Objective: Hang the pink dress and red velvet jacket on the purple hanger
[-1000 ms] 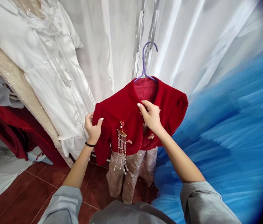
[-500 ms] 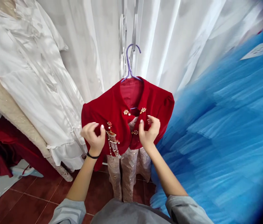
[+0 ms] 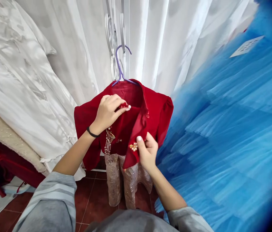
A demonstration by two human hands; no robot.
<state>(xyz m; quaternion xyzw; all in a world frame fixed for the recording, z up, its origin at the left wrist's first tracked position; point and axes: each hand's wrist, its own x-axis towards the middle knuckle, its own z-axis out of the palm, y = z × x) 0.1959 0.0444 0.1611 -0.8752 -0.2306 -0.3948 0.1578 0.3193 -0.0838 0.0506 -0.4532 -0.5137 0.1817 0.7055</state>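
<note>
A short red velvet jacket [image 3: 131, 124] hangs on a purple hanger [image 3: 120, 73] in front of me. My left hand [image 3: 109, 112] is closed in a pinch on the jacket near its collar, fingertips partly hiding the fabric. Lower down, my right hand [image 3: 148, 150] grips the front edge of the jacket, which is folded outward beside a pearl flower ornament [image 3: 133, 147]. A brooch with beaded tassels [image 3: 109, 141] is on the jacket's left side, below my left forearm and wrist. Beneath the jacket hang shiny pinkish-beige trousers [image 3: 113, 182].
White ruffled dresses [image 3: 17, 87] hang at left, with dark red garments [image 3: 7, 167] below. A blue tulle dress [image 3: 222, 129] fills the right, a white card [image 3: 247, 46] on it. Behind are a white curtain [image 3: 145, 38] and metal scrollwork [image 3: 108, 32]; red tiles [image 3: 89, 196] cover the floor.
My left hand has moved up and right to the jacket's collar area and closed on it. My right hand has lowered and taken the front edge, turning it outward. The view has shifted slightly.
</note>
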